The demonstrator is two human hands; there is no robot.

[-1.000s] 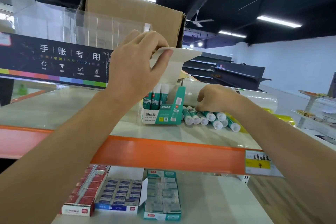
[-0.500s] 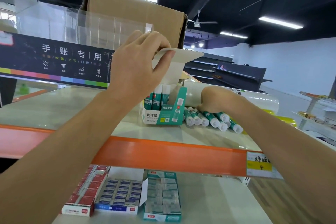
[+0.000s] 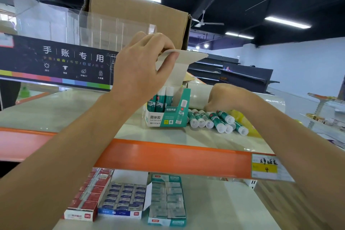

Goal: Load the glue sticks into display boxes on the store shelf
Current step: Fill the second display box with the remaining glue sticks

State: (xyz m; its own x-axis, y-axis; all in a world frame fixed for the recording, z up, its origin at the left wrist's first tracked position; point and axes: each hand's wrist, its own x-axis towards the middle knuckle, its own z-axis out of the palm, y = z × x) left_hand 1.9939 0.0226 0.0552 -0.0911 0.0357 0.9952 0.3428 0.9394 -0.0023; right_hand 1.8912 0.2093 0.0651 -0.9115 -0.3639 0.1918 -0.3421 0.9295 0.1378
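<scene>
While the flap (image 3: 188,56) is pinched by the left hand (image 3: 138,74), glue sticks (image 3: 216,120) at its 3 o'clock should be slotted upright, right hand (image 3: 229,97) grip unclear tbh.

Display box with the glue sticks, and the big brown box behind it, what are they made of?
The display box looks like thin paperboard: glossy teal-and-white print outside, matte white creased flap. The brown box is likely corrugated cardboard: matte, unprinted, ragged top corner.

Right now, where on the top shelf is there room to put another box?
Left of the display box, the shelf top lies bare between the dark sign and the orange edge. A narrow bare strip fronts the box. Right of it is crowded: loose glue sticks and the right hand.
</scene>
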